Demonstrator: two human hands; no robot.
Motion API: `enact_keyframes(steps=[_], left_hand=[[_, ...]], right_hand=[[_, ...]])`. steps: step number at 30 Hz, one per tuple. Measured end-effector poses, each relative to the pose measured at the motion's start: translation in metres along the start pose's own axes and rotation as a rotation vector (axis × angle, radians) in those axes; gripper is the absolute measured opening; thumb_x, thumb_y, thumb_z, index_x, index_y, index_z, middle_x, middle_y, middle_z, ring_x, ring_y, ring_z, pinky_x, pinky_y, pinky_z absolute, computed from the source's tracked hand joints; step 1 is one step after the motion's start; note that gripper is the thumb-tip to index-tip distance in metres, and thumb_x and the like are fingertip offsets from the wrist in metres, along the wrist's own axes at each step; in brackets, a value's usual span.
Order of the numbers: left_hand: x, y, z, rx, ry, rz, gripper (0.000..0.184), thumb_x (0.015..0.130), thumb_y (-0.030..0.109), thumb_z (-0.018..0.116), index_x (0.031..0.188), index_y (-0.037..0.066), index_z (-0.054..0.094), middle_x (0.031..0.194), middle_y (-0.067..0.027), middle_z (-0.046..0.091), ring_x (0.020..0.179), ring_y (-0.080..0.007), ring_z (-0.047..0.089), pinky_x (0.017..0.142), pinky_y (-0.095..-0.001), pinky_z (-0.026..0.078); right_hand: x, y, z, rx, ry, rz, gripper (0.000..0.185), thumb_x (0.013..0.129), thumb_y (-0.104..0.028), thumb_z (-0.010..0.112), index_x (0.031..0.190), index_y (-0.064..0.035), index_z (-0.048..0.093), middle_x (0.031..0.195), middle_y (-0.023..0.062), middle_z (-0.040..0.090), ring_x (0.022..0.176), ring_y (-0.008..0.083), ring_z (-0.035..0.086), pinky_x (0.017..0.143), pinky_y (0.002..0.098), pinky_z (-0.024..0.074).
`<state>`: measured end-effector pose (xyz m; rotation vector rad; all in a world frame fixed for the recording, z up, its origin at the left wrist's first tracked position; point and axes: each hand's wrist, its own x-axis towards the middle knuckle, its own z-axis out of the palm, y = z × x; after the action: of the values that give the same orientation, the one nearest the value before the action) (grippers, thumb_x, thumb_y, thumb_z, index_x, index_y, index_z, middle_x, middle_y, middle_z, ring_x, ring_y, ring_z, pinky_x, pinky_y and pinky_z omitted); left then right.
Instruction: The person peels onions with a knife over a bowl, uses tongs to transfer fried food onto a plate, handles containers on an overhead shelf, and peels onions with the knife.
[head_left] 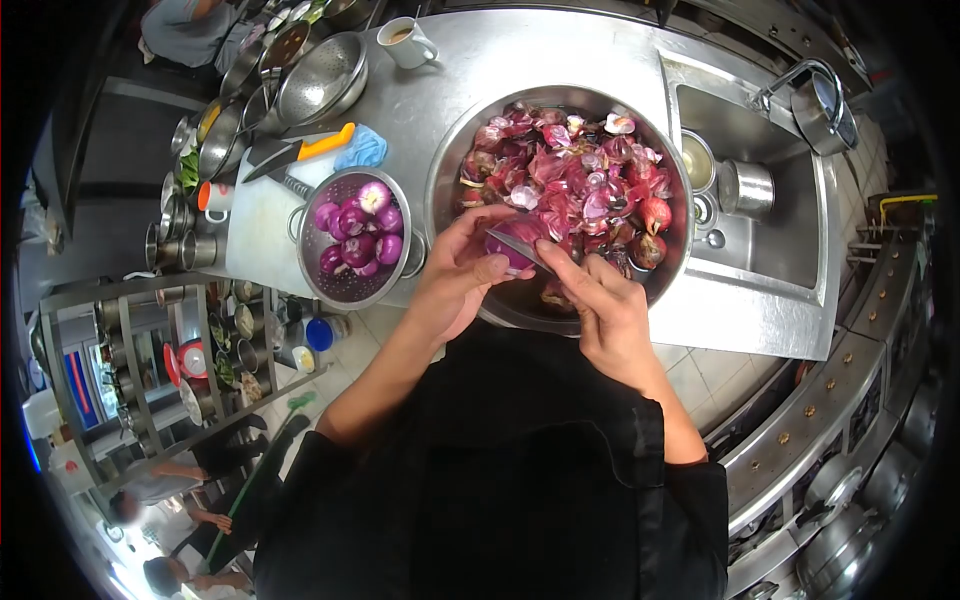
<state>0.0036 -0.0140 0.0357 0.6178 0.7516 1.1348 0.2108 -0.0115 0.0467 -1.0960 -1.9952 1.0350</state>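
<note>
My left hand (463, 262) is closed around a red onion (508, 252), held over the near left rim of a large steel bowl (436, 180). In my right hand (603, 297) is a small knife (518, 247), its blade lying against the onion. Onion skins (570, 175) fill much of the bowl, and a few unpeeled red onions (652, 214) sit at its right side. Left of the bowl stands a steel colander (312, 250) with several peeled purple onions (352, 222) in it. My right fingers hide most of the knife's handle.
An orange-handled knife (325, 143) and a blue cloth (362, 148) lie behind the colander, near a white cutting board (262, 235). A mug (405, 45) stands at the back. To the right is a sink (770, 245) with pots. Co-workers (165, 490) are at lower left.
</note>
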Motion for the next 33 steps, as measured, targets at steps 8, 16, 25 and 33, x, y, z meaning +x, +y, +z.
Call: enact_keyframes(steps=[8,16,25,33], left_hand=[[0.000,-0.001,-0.001,0.012,0.027,0.032,0.053,0.082,0.009,0.070,0.127,-0.001,0.045,0.121,-0.0123,0.053,0.108,-0.0228,0.057,0.089,-0.0398,0.053],[0.001,-0.003,0.000,0.005,0.034,0.026,0.055,0.079,0.008,0.072,0.126,-0.002,0.045,0.119,-0.0119,0.054,0.106,-0.0216,0.058,0.088,-0.0383,0.053],[0.002,-0.006,0.003,0.128,0.012,0.071,0.052,0.078,0.002,0.072,0.123,-0.002,0.047,0.118,-0.0113,0.053,0.107,-0.0204,0.056,0.088,-0.0371,0.053],[0.002,-0.007,-0.008,0.022,0.069,0.003,0.048,0.083,0.006,0.067,0.125,0.000,0.046,0.118,-0.0124,0.053,0.108,-0.0227,0.057,0.088,-0.0391,0.053]], right_hand=[[0.004,0.023,0.007,0.186,0.178,0.032,0.044,0.086,0.008,0.047,0.127,-0.0048,0.056,0.107,0.0180,0.064,0.098,0.0280,0.063,0.087,0.0306,0.0466],[0.004,0.006,0.006,0.048,0.129,-0.128,0.060,0.077,0.006,0.057,0.135,-0.0098,0.049,0.080,0.0144,0.058,0.067,0.0298,0.058,0.062,0.0362,0.0474],[0.017,0.047,0.002,0.095,0.277,0.060,0.049,0.087,0.000,0.050,0.135,-0.0107,0.049,0.112,0.0190,0.062,0.099,0.0351,0.062,0.084,0.0373,0.0474],[-0.001,0.018,0.003,0.152,0.167,0.166,0.044,0.085,-0.002,0.058,0.128,-0.0041,0.047,0.107,0.0208,0.062,0.094,0.0369,0.064,0.080,0.0394,0.0498]])
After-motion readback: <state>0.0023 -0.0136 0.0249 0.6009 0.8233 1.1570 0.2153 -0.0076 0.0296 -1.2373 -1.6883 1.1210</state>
